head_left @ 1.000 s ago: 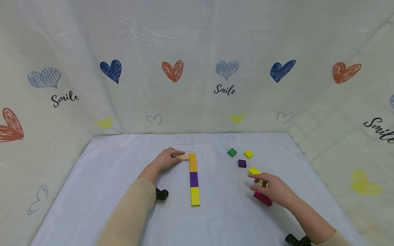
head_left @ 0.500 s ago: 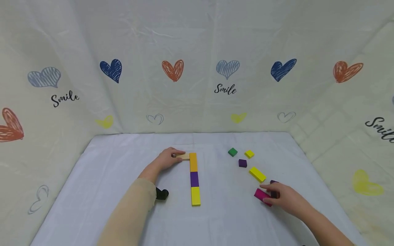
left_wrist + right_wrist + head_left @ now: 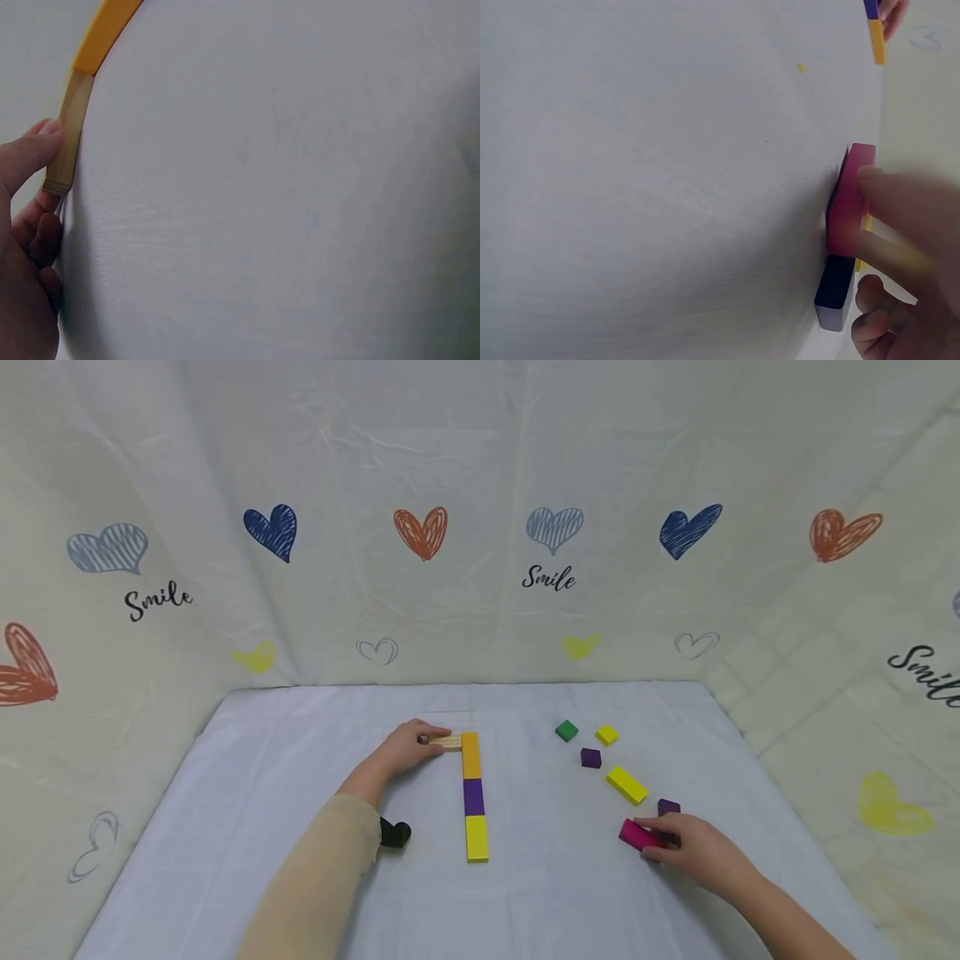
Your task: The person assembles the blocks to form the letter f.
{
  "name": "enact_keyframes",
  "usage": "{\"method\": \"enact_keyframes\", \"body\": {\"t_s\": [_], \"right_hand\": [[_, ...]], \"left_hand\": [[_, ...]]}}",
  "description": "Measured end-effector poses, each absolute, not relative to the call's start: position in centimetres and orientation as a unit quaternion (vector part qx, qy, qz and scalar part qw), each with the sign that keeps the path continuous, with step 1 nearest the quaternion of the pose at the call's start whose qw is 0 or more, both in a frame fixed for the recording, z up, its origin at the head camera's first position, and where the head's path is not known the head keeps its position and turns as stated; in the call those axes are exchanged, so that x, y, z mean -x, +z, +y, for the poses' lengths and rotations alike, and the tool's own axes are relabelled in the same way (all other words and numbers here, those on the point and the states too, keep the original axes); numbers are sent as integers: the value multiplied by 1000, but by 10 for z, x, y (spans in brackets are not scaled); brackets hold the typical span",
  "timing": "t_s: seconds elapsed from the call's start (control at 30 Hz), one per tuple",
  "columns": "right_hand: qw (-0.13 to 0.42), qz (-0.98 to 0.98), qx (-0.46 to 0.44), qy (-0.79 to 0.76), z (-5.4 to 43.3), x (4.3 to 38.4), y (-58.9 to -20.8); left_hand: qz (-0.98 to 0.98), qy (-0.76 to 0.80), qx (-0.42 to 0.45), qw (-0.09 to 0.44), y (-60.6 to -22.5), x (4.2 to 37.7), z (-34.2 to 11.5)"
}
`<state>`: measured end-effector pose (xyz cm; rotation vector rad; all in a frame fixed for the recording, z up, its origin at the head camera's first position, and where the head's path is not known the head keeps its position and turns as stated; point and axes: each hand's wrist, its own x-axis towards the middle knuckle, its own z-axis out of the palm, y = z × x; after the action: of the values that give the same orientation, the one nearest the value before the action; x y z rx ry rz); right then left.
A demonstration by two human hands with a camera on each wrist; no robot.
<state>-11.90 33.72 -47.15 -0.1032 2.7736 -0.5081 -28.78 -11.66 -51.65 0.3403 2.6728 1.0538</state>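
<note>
My left hand (image 3: 403,750) pinches a plain wooden block (image 3: 452,743) between thumb and fingers. In the left wrist view, that block's far end meets an orange block (image 3: 105,34). From the orange block, a purple block (image 3: 474,797) and a yellow block (image 3: 477,839) run toward me in a straight line, end to end. On the right, my right hand (image 3: 701,853) pinches a magenta block (image 3: 636,834), with thumb and forefinger on its sides. Behind these fingers stands a dark purple block (image 3: 668,807), partly hidden by the hand.
A long yellow block (image 3: 626,785) lies just beyond the magenta one. Farther back are a small purple block (image 3: 591,758), a small yellow block (image 3: 607,735) and a green block (image 3: 566,731). White cloth (image 3: 540,893) covers the table, with a heart-printed curtain (image 3: 480,610) behind.
My right hand has come down and to the right, from above the long yellow block to the magenta block, and its fingers have closed on it. The left hand has stayed put.
</note>
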Motion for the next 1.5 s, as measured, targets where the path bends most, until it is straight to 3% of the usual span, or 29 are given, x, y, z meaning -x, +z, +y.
{"method": "enact_keyframes", "body": {"t_s": [0.3,0.63,1.1,1.5], "right_hand": [[148,972,32,-181,334,125,-463],[116,970,92,-192,319,145,-458],[90,963,162,-194,269,195,-461],[91,965,169,-180,210,242,-470]], "left_hand": [[917,361,-112,128,-518,289,-117],[918,359,-115,124,-521,291,-118],[914,367,-119,128,-518,290,-118],[914,366,-116,131,-515,289,-117]]}}
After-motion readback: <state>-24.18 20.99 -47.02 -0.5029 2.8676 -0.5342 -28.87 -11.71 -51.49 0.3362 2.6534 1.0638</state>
